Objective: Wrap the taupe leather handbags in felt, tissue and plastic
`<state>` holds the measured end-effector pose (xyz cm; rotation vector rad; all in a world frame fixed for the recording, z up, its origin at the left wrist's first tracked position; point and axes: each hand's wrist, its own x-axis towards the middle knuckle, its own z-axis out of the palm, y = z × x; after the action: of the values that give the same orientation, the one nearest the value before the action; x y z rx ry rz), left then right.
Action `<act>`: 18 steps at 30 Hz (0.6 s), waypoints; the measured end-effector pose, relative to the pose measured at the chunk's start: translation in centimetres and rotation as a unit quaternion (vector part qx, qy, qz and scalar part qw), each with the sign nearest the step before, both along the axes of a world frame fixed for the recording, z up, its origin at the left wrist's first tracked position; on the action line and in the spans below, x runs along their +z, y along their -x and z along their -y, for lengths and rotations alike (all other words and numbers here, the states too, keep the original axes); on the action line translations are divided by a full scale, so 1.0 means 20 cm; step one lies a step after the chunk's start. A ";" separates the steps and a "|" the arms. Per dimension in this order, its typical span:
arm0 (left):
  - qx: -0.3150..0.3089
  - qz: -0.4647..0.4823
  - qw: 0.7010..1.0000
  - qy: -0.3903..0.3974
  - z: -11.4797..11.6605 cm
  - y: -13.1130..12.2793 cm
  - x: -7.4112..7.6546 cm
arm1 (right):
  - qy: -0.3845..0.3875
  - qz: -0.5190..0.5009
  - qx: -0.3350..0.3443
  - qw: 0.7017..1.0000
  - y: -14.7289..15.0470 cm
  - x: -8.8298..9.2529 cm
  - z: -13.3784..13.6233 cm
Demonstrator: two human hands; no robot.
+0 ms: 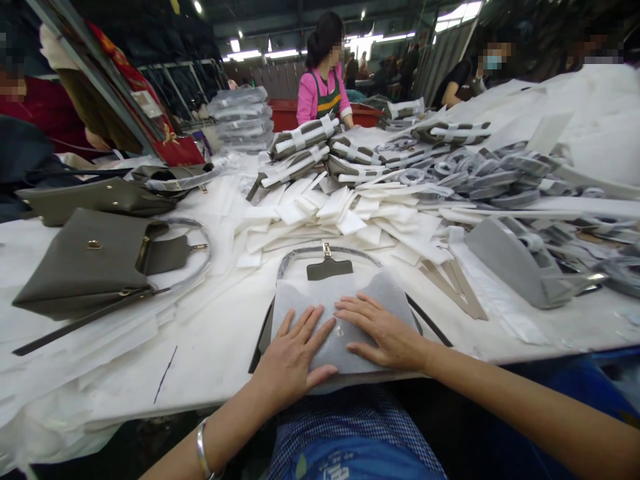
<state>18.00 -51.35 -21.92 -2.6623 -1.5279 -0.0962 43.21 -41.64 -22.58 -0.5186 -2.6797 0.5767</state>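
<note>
"Blue apron cloth (345,460) is showing nearest us, just this side of the handbag (265,333). What are the hands holding?"

"Nothing. The left hand (300,347) is lying flat, thumb spread, on the translucent sheet (330,290) covering the handbag; the right hand (380,331) is lying palm-down there too, its fingers pointing toward the left one."

"And the handbag itself?"

"It's lying on the white table (215,360) under both palms, its flap (330,269) and wrapped handle (287,259) showing past the sheet's far edge."

"How are you expecting it to handle?"

"I'm judging it fairly light, with softish sides. The sheet is looking thin and slippery, so I'd be gripping the body at both sides, sheet included, and sparing the metal clasp (327,250), which is probably scratching easily."

"What's lying around it?"

"Another olive-grey bag (85,260) is lying left of the handbag, white foam pieces (340,210) are lying heaped beyond it, and a person in pink (307,97) is standing well beyond it."
</note>
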 end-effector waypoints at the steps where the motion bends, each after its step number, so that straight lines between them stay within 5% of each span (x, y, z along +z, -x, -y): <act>1: 0.002 0.003 1.000 -0.005 0.01 0.00 -0.02 | -0.002 -0.010 0.002 1.000 0.00 0.00 0.00; 18: 0.021 0.037 0.999 0.029 0.03 -0.01 -0.03 | -0.079 0.026 0.031 0.996 0.01 -0.02 0.01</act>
<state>18.15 -51.93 -22.56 -2.6983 -1.6319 -0.1519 42.96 -41.80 -22.93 -0.4137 -2.7695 0.3670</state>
